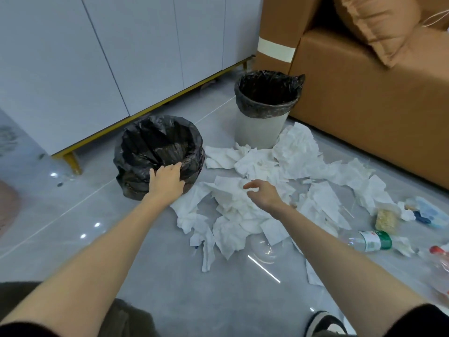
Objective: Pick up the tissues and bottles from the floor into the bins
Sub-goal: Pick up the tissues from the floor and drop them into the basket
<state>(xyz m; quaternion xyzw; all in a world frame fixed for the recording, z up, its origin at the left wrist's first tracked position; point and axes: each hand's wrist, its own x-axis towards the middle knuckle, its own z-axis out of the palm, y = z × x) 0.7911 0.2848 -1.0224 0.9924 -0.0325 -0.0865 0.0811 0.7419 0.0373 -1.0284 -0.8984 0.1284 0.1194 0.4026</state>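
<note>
Fingers (177,166) of the left hand (167,180) are hooked over the black bin (197,152) rim; the right hand (263,194) is held loosely spread, empty. Nothing is seen binned; tissues (243,210) and bottles (371,240) are all left.

Cool, even overhead light, soft shadows. The glossy grey tile floor (170,288) throws back small white glints and one bright streak. Wide-angle bending curves the white cabinet doors (73,69); the red-capped clear plastic bottle (442,266) looks blurred.

Arms outstretched, left hand (167,182) gripping bin (130,177) rim, right hand (263,194) relaxed, hovering
</note>
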